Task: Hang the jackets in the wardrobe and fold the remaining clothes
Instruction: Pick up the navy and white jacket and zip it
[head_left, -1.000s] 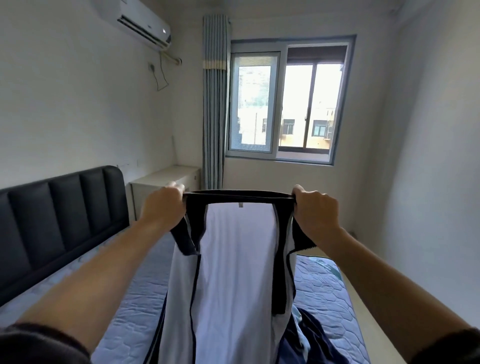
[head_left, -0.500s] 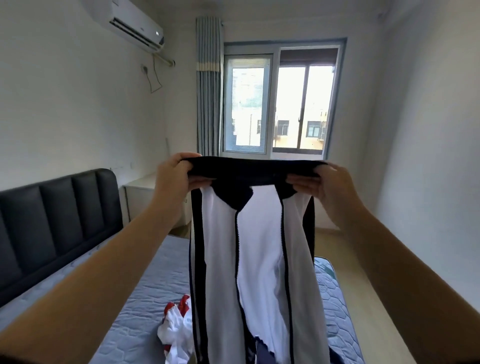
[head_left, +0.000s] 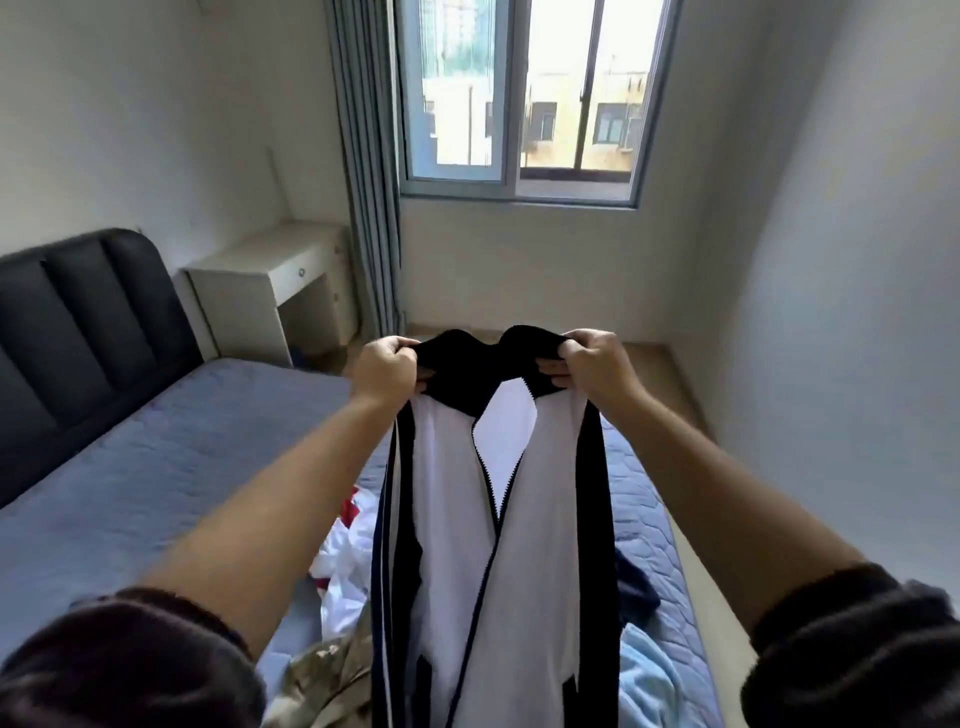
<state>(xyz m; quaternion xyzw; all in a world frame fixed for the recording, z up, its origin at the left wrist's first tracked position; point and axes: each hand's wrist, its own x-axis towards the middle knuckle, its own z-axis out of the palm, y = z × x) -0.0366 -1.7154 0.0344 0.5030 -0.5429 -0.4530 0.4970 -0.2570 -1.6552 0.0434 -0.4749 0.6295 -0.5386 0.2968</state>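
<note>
While left hand (head_left: 384, 371), right hand (head_left: 597, 364) grip jacket (head_left: 519, 571), clothes (head_left: 343, 566) on bed (head_left: 182, 467).

The jacket (head_left: 519, 545) stretched between my left hand (head_left: 382, 371) and right hand (head_left: 597, 361) blocks the middle of my reach. Beneath it, a heap of clothes (head_left: 343, 566) covers the near end of the bed (head_left: 156, 467). Leftward the bed lies bare up to the headboard (head_left: 78, 322). On my right, a narrow strip of floor (head_left: 670, 376) runs along the wall (head_left: 841, 364).

Jacket (head_left: 498, 545): white panels, black collar, black side stripes. Mattress (head_left: 171, 467): blue-grey, quilted. Headboard (head_left: 88, 322): black, padded. Camouflage garment (head_left: 327, 675). Light-blue garment (head_left: 649, 680). White-and-red garment (head_left: 348, 545). Curtain (head_left: 369, 171): grey-blue.
</note>
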